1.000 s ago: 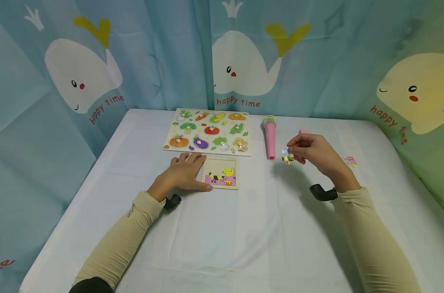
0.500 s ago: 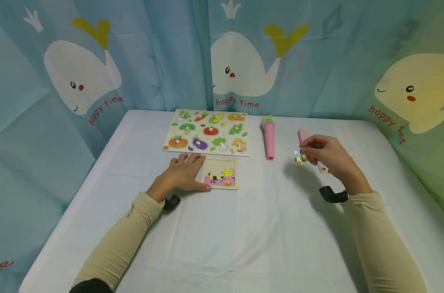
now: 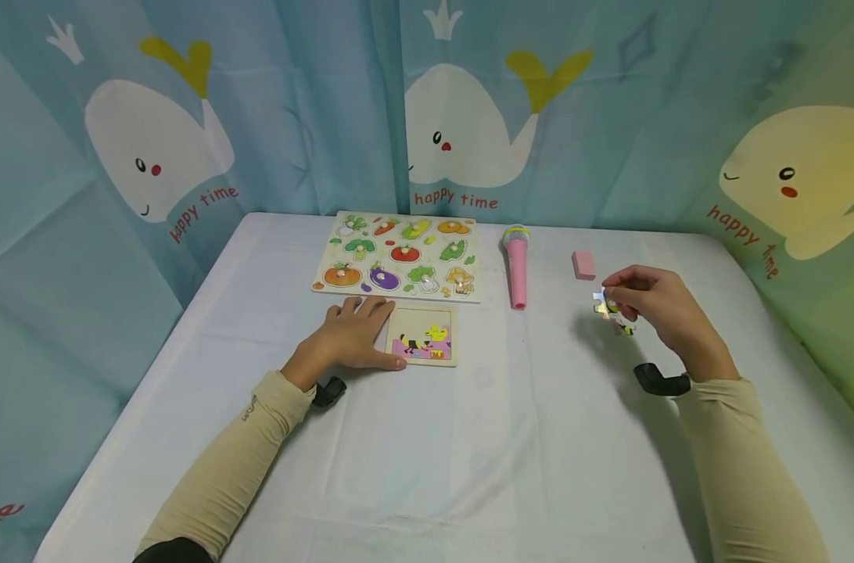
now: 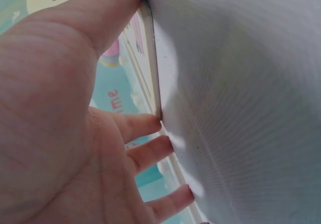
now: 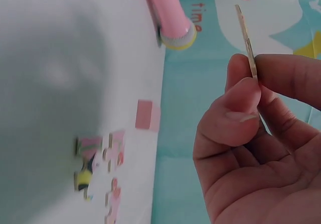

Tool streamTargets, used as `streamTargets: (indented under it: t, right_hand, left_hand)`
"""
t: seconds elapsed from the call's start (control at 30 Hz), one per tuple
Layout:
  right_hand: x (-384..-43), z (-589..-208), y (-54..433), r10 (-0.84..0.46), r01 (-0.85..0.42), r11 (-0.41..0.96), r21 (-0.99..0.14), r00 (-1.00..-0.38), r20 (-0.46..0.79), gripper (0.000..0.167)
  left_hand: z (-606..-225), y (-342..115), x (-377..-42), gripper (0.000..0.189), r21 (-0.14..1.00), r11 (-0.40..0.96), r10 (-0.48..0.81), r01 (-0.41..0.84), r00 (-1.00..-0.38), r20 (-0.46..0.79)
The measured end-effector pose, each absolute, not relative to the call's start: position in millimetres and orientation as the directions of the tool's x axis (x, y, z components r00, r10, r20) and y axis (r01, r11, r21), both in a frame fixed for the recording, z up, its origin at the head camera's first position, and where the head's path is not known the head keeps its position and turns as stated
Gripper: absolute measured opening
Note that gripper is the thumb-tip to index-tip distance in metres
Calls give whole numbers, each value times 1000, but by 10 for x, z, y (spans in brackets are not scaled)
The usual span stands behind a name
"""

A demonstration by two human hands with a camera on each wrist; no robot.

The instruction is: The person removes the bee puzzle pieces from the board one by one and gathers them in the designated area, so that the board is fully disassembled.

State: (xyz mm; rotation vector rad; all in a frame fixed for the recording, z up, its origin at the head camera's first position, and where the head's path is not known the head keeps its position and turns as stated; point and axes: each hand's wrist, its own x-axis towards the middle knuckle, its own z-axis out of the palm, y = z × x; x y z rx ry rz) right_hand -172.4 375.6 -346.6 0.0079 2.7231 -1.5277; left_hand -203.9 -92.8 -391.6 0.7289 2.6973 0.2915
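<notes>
In the head view my left hand [image 3: 349, 335] lies spread at the left side of a small wooden puzzle tray [image 3: 421, 316]. Its thumb touches the lower edge, and a fingertip reaches the upper left corner. Yellow, pink and black puzzle pieces [image 3: 437, 344] fill the tray's lower part. My right hand [image 3: 661, 309] pinches a thin jigsaw piece [image 3: 601, 305] between thumb and fingers, above the table. In the right wrist view that piece [image 5: 247, 40] appears edge-on. Several loose jigsaw pieces [image 5: 86, 166] lie on the cloth below the right hand, which partly hides them in the head view.
Behind the tray lies a vegetable peg puzzle board [image 3: 399, 256]. A pink toy microphone [image 3: 517, 270] lies to its right, then a pink block [image 3: 583, 265]. White cloth [image 3: 483, 438] covers the table, and a whale-print curtain [image 3: 357, 117] hangs behind it.
My right hand has moved right with the pinched jigsaw piece, from near the microphone to over the loose pieces. The pink block has come into full view. My left hand stays put.
</notes>
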Motion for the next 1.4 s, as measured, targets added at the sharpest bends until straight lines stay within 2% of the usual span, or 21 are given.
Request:
streamTargets:
  t: [0.33, 0.57, 0.87, 0.97, 1.17, 1.4]
  right_hand:
    - [-1664, -3485, 3984, 78, 75, 527, -847, -996, -39, 29]
    - [-1651, -3480, 4138, 116, 88, 486, -870, -993, -35, 15]
    - [-1605, -3512, 4319, 145, 120, 477, -871, -988, -57, 12]
    - [-1598, -3527, 4356, 146, 134, 493, -859, -987, -70, 14]
    - [-1591, -3571, 4423, 137, 159, 581, -798, -986, -97, 33]
    - [-1597, -3641, 4496, 149, 204, 603, -771, -979, -142, 33]
  left_hand:
    - [-3934, -935, -2046, 112, 273, 845, 523, 459, -816, -247]
    - [-3926, -938, -2038, 113, 269, 851, 515, 450, -815, -265]
    - [-3927, -942, -2034, 113, 267, 850, 516, 453, -816, -260]
    - [-3940, -950, -2036, 113, 262, 851, 517, 456, -816, -258]
    - [-3947, -953, -2048, 112, 268, 844, 525, 464, -814, -247]
    - [-3944, -951, -2050, 111, 268, 840, 533, 472, -811, -241]
